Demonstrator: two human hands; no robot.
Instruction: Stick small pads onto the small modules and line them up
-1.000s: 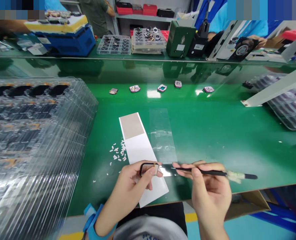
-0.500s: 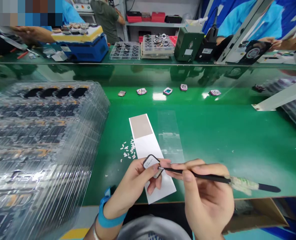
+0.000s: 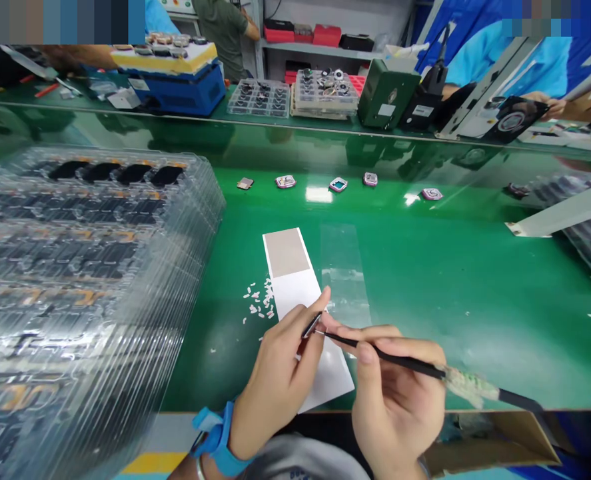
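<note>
Tweezers in right hand touching small part pinched in left hand

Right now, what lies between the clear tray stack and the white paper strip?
Head view: small white scraps scattered on the green mat, close beside the paper strip.

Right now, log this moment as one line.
left hand: pinches small dark-framed part | right hand: holds tweezers, tip at part | beneath: white sheet
</note>
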